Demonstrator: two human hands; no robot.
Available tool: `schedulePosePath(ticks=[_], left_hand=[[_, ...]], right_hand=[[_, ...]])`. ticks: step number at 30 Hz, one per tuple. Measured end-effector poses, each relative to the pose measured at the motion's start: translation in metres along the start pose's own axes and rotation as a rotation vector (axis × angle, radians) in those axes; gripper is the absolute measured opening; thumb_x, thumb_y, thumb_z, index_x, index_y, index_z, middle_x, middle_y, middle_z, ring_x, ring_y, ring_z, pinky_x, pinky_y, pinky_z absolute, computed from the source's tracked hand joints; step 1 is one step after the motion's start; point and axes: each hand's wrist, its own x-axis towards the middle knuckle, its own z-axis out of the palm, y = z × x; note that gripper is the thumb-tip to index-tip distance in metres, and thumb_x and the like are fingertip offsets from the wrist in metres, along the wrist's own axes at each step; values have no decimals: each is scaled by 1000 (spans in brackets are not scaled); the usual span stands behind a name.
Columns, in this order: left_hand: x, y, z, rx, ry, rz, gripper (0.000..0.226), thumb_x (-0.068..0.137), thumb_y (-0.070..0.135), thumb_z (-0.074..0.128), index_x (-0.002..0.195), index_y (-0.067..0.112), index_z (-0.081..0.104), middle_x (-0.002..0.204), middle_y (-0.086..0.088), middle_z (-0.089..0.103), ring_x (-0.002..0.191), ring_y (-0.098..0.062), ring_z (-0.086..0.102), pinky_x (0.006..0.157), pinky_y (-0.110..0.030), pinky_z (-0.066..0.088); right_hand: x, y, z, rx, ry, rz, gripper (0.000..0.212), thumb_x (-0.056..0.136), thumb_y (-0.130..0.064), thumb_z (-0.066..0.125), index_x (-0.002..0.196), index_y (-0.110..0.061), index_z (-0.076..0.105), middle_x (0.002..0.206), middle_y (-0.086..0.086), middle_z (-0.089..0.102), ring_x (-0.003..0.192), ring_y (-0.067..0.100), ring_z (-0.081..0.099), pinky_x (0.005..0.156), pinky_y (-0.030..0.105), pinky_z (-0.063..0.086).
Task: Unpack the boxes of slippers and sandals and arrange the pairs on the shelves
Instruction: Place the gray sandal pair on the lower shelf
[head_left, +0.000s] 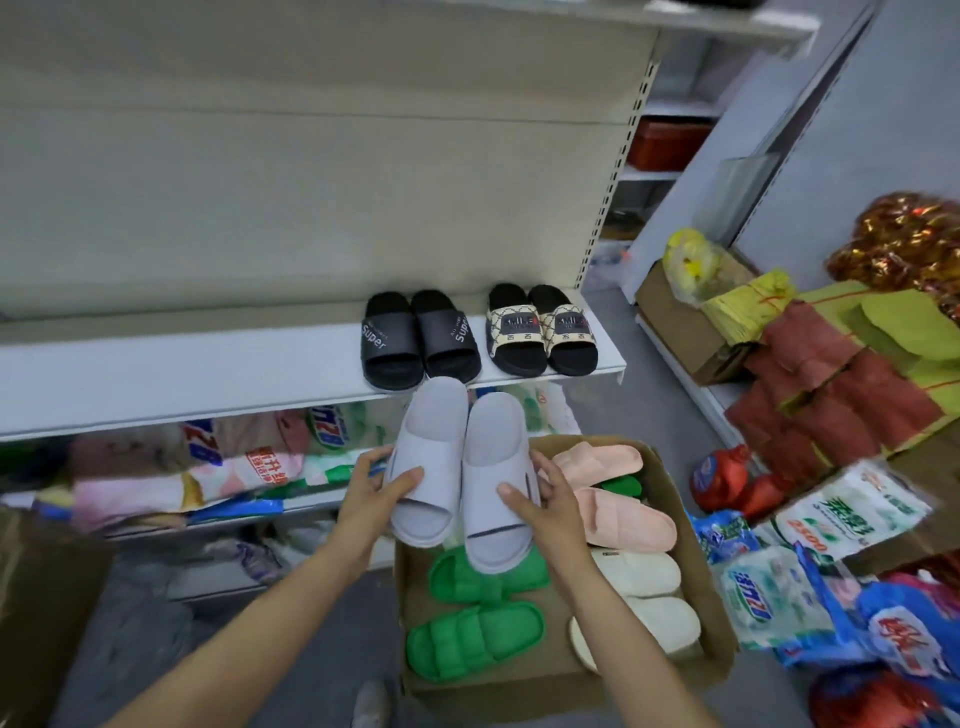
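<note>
Head view: left hand (375, 493) and right hand (540, 501) each hold one pale grey foam slipper (460, 473), toes pointing away; white metal shelf (208, 374) lies just beyond the grip, open space left.

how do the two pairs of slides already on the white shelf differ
The plain black pair printed "Super" stands left; the black pair with cream patterned straps stands right, nearer the white shelf end. The black pair's toes overhang the front edge more. Both sit side by side, toes outward.
</note>
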Motion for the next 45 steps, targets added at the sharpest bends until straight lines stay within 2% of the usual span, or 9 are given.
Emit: schedulePosePath(ticks=[3,10,16,20,24,31,36,40,45], left_hand=[[-11,10,-24,-49,43,17,63,72,26,89,125,26,53,118,-19,69,100,-33,69,86,-49,58],[-19,42,-88,-35,134,69,53,88,12,75,133,18,48,113,-11,68,93,-21,67,68,-29,53],[12,72,-157,-21,197,87,57,83,18,81,131,17,49,133,-8,59,117,-28,60,100,-46,51],[41,85,-207,-23,190,34,78,66,41,89,131,22,49,134,-5,59,116,-27,62,102,-50,51],[67,98,-246,-14,178,-7,54,83,15,81,128,15,51,125,-16,61,109,-34,63,97,-49,53],[101,98,-270,36,161,-99,55,86,9,77,132,10,47,122,-19,61,105,-35,63,93,-46,53],[116,94,-269,49,176,-140,56,87,6,75,135,7,46,125,-23,62,102,-34,63,92,-45,53],[127,99,-262,115,231,-152,57,86,8,77,135,6,49,117,-18,64,98,-30,63,79,-35,53],[142,106,-252,313,266,-123,65,82,9,81,138,0,49,124,-12,61,103,-26,59,91,-35,50]], right_hand=[[-2,-11,21,-31,-64,-48,66,75,-9,84,131,-21,51,125,-3,66,106,6,68,88,26,56],[7,-25,93,-73,-159,-54,66,76,-3,82,132,-19,52,123,3,68,108,14,68,87,28,57],[35,-31,179,-120,-169,-49,64,78,-4,81,133,-16,50,120,12,68,103,21,69,82,28,58],[50,-28,231,-228,-195,-24,59,80,-9,80,131,-13,51,119,7,66,103,18,66,88,28,56],[66,-23,267,-287,-207,-6,52,79,-13,82,124,-15,55,117,4,65,101,12,64,83,21,54],[84,-11,299,-274,-97,46,31,84,-5,76,112,-7,62,102,4,69,87,13,65,66,14,51],[110,-6,305,-325,-123,37,41,83,-27,79,118,-14,63,116,3,68,108,21,66,95,38,54],[141,1,309,-472,-151,-18,83,60,-66,78,125,-18,63,121,4,64,111,18,62,100,42,51],[164,-8,316,-651,-218,-83,75,72,-44,84,135,-13,57,127,9,47,111,14,50,104,29,43]])
